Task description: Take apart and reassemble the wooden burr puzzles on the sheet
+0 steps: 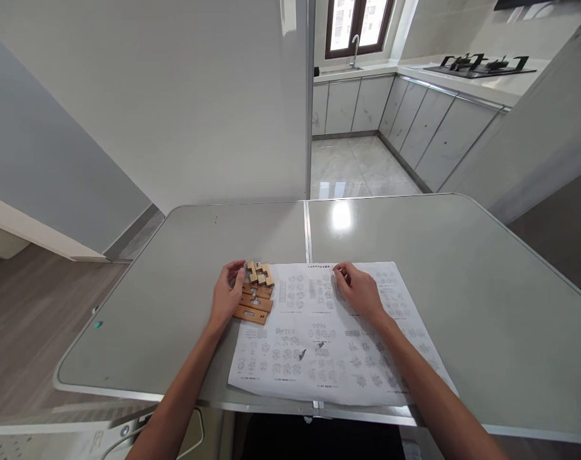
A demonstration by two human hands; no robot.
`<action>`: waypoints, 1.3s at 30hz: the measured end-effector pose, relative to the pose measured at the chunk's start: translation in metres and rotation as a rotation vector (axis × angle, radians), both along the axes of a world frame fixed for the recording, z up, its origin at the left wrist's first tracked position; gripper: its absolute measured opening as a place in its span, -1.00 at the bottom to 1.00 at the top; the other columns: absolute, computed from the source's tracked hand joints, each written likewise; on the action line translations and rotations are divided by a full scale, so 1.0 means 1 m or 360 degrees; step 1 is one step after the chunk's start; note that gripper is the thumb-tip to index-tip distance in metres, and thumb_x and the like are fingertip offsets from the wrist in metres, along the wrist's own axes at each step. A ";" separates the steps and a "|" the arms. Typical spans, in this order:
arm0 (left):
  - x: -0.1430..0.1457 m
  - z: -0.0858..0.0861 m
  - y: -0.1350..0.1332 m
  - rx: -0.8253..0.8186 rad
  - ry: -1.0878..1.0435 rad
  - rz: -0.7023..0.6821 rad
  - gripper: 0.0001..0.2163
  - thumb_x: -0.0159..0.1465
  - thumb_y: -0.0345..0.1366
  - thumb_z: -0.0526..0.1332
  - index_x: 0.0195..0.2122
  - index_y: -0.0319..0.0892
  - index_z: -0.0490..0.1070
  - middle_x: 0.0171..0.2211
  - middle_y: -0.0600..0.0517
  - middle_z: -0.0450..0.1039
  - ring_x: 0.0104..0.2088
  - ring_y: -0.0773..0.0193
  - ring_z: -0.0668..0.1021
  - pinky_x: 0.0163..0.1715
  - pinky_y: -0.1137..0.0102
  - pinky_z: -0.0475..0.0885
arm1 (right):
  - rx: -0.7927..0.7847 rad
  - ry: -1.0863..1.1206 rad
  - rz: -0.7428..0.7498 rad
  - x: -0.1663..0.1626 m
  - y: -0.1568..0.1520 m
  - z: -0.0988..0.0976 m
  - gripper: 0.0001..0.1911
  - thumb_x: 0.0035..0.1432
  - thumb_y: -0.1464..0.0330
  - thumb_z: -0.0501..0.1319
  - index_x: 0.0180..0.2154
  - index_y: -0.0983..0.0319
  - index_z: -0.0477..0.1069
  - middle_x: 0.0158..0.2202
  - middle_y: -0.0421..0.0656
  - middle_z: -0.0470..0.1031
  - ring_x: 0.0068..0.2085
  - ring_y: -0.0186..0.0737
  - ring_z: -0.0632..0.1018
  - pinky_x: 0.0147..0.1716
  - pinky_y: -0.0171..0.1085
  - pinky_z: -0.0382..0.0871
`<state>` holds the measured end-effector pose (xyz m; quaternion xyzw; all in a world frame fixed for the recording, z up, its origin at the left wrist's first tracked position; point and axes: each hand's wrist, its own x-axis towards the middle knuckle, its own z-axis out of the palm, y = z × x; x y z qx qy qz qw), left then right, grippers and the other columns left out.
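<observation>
My left hand (229,291) rests at the left edge of a small group of wooden puzzle pieces, its fingers loosely curved and thumb apart from them, with nothing visible in its grasp. Nearest its fingertips are light notched blocks (260,273), set close together. Below them lie several flat brown slotted wooden pieces (252,315), stacked in rows, the lowest one numbered. My right hand (360,291) lies on the upper part of a printed instruction sheet (338,390), its fingers curled in and no object showing. Small line diagrams cover the sheet, partly hidden under my right forearm.
The grey folding table (501,306) has a metal seam (307,230) down its middle. A small teal bit (98,324) lies near its left edge. Beyond it stand a white panel (213,115) and a kitchen with a stove (479,67) and a faucet (355,50).
</observation>
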<state>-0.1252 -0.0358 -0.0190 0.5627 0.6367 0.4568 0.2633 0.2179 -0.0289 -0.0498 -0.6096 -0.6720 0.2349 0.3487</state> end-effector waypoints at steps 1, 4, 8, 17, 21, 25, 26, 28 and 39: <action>0.001 0.001 0.000 -0.0010 0.0021 -0.0004 -0.66 0.45 0.00 0.17 0.11 -0.07 0.45 0.18 -0.11 0.55 0.21 0.04 0.57 0.25 0.12 0.44 | 0.0001 -0.0002 0.0000 0.000 0.000 0.000 -0.72 0.43 0.16 0.06 -0.18 0.12 0.47 -0.43 -0.22 0.61 -0.46 -0.17 0.54 -0.39 -0.23 0.31; 0.004 0.005 0.001 -0.0042 0.0086 -0.0023 -0.65 0.49 0.01 0.09 0.13 -0.06 0.44 0.20 -0.09 0.54 0.23 0.04 0.55 0.26 0.12 0.42 | 0.0003 -0.0006 -0.0004 0.000 0.000 0.000 -0.72 0.42 0.16 0.06 -0.19 0.12 0.48 -0.43 -0.22 0.61 -0.46 -0.17 0.54 -0.38 -0.23 0.31; 0.004 0.014 0.003 -0.0112 0.0209 -0.0079 -0.57 0.44 0.08 0.16 0.19 -0.04 0.42 0.24 -0.11 0.49 0.23 -0.06 0.53 0.24 0.07 0.41 | -0.0004 -0.0003 -0.0003 0.000 0.000 0.001 -0.71 0.43 0.15 0.06 -0.19 0.12 0.48 -0.43 -0.22 0.61 -0.46 -0.17 0.54 -0.38 -0.23 0.31; 0.004 0.040 0.023 -0.0101 0.1072 -0.0600 -0.19 0.03 0.14 0.53 0.29 0.03 0.41 0.21 -0.15 0.52 0.27 -0.30 0.43 0.24 -0.01 0.34 | -0.0011 -0.0003 -0.0009 0.000 -0.001 0.002 -0.69 0.42 0.12 0.05 -0.20 0.12 0.48 -0.43 -0.19 0.61 -0.45 -0.13 0.56 -0.38 -0.21 0.33; 0.006 0.041 0.031 -0.0191 0.1175 -0.0684 -0.23 0.03 0.16 0.52 0.25 0.08 0.45 0.28 -0.13 0.48 0.26 -0.34 0.44 0.16 0.00 0.39 | -0.0013 0.0005 -0.0002 0.000 -0.001 0.003 -0.70 0.42 0.14 0.05 -0.19 0.13 0.48 -0.42 -0.20 0.62 -0.45 -0.15 0.56 -0.38 -0.22 0.32; 0.009 0.042 0.036 -0.0270 0.1173 -0.0700 -0.34 0.08 0.16 0.47 0.18 0.07 0.51 0.24 -0.11 0.51 0.19 -0.30 0.50 0.02 0.08 0.46 | -0.0009 0.0005 -0.0004 0.001 -0.001 0.002 -0.71 0.42 0.16 0.06 -0.18 0.13 0.49 -0.41 -0.20 0.62 -0.43 -0.14 0.57 -0.37 -0.23 0.32; 0.010 0.042 0.036 -0.0285 0.1171 -0.0698 -0.37 0.11 0.14 0.46 0.18 0.06 0.52 0.22 -0.11 0.53 0.17 -0.28 0.51 -0.01 0.10 0.47 | -0.0007 0.0004 -0.0004 0.001 -0.001 0.002 -0.71 0.42 0.16 0.06 -0.18 0.13 0.49 -0.41 -0.20 0.62 -0.43 -0.14 0.57 -0.37 -0.23 0.32; 0.011 0.043 0.038 -0.0306 0.1166 -0.0707 -0.41 0.13 0.11 0.44 0.16 0.04 0.53 0.17 -0.12 0.56 0.15 -0.26 0.52 -0.05 0.13 0.48 | -0.0004 0.0002 -0.0003 0.001 -0.001 0.002 -0.71 0.42 0.16 0.06 -0.18 0.13 0.49 -0.41 -0.19 0.63 -0.43 -0.14 0.57 -0.37 -0.23 0.32; 0.014 0.042 0.055 -0.0340 0.1087 -0.0800 -0.42 0.03 0.01 0.46 0.11 0.02 0.59 0.09 -0.14 0.61 0.05 -0.21 0.60 -0.07 0.18 0.50 | 0.0005 -0.0006 -0.0007 0.001 0.000 0.003 -0.69 0.41 0.14 0.05 -0.18 0.12 0.49 -0.41 -0.18 0.63 -0.44 -0.12 0.56 -0.38 -0.22 0.32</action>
